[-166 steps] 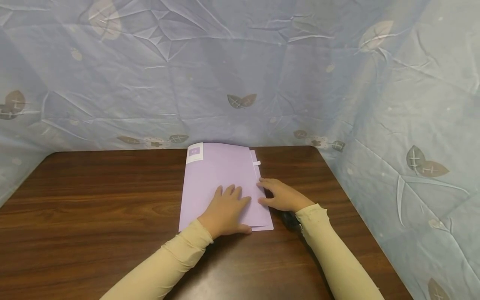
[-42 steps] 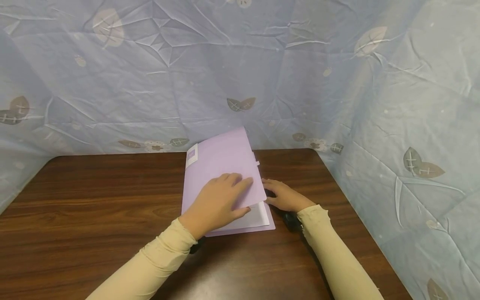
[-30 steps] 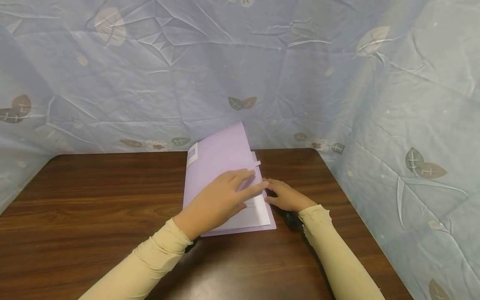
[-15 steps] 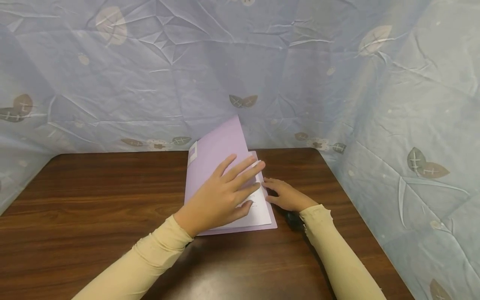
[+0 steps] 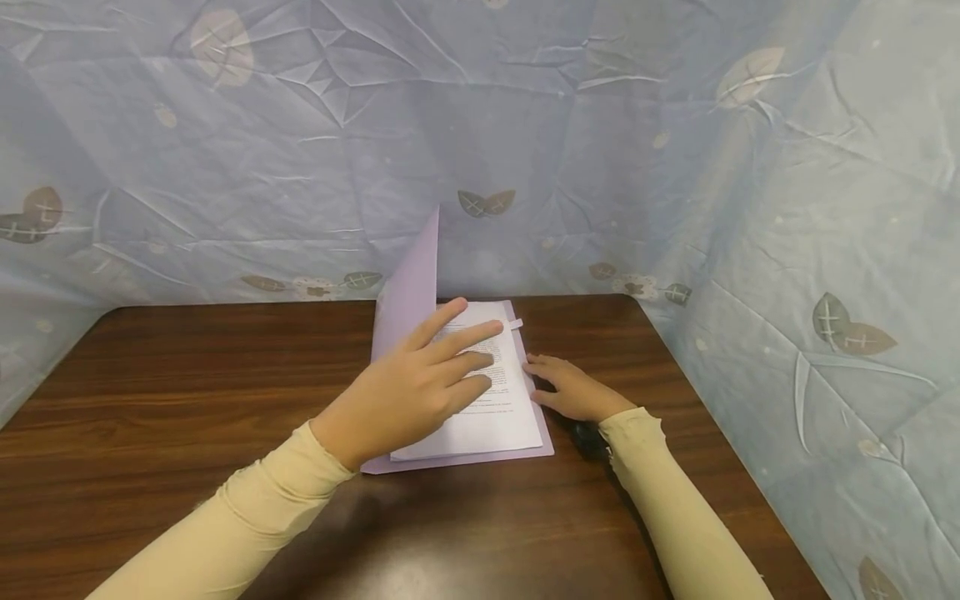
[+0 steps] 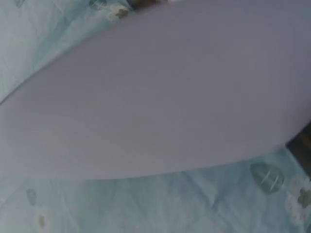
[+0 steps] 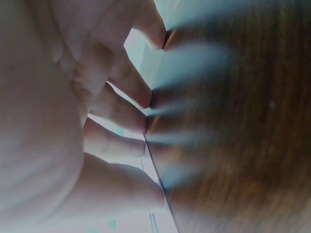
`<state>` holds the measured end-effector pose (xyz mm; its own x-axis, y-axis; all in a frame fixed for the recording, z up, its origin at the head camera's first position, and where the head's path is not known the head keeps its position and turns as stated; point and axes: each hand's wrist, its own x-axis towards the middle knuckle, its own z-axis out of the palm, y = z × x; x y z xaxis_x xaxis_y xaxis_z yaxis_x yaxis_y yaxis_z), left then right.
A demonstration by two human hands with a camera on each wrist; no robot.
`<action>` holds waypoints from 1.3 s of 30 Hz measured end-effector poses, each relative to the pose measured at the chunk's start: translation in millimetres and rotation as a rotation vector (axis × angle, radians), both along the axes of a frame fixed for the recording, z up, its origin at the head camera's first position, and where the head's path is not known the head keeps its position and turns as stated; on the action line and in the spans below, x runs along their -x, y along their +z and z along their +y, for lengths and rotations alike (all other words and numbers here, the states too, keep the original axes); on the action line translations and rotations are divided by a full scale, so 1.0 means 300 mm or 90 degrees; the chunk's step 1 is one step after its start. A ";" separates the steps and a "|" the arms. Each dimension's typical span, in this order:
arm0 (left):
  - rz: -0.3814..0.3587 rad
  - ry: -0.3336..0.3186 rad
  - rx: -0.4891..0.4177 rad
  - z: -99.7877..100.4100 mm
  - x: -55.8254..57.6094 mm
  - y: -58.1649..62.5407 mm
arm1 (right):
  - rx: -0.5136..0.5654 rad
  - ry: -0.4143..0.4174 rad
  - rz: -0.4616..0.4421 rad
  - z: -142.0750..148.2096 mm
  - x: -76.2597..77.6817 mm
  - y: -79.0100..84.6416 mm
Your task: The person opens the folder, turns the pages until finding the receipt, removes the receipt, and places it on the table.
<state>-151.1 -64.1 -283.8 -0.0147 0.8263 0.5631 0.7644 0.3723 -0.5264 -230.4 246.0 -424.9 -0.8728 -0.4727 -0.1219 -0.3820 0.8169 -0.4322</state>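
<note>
One lilac folder [image 5: 405, 304], lying on the brown counter [image 5: 187, 400] in front of me; its front cover [image 5: 416, 275] stands nearly upright, hinged along the left side and leaning to 11 o'clock.

One pad of white printed paper [image 5: 487, 432], on the folder's lower leaf; text visible, too small to read.

One small white tab [image 5: 516, 323], at 1 o'clock from the paper's middle.

One left hand [image 5: 405, 392], mine, at 9 o'clock, over the near left part of the paper: four fingers spread and lightly bent, nothing gripped that I can see; thumb out of sight. A pale, blurred surface, probably the cover, fills my left wrist view; whether the hand touches it, I cannot tell.

One right hand [image 5: 570, 390], mine, at 3 o'clock: fingers loosely bent and parted, tips at the folder's right edge, grasping nothing.

One black object [image 5: 588, 440], at 4 o'clock, partly under my right wrist; kind unclear.

One leaf-patterned curtain [image 5: 525, 108], at 12 o'clock behind the counter.

Change noted: the cover, a moment ago slanting over the paper, has risen toward upright and bared most of the page. I judge the opening about halfway; the cover could fall back if left unsupported.
</note>
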 end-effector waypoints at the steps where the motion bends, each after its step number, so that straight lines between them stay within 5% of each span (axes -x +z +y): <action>1: -0.003 0.004 0.006 -0.010 -0.004 0.009 | -0.002 -0.003 -0.001 0.000 -0.001 0.000; 5: -0.033 0.066 0.024 -0.053 -0.030 0.039 | -0.011 -0.002 0.000 0.001 -0.002 0.002; 20: -0.191 0.516 -0.049 -0.172 -0.175 0.085 | -0.010 0.015 0.011 0.004 -0.010 0.012; 29: -0.240 0.598 -0.033 -0.281 -0.156 0.010 | -0.015 0.011 0.003 -0.001 -0.005 0.013; 39: -0.363 0.662 -0.039 -0.367 -0.059 -0.131 | -0.014 0.009 -0.002 -0.003 -0.008 0.019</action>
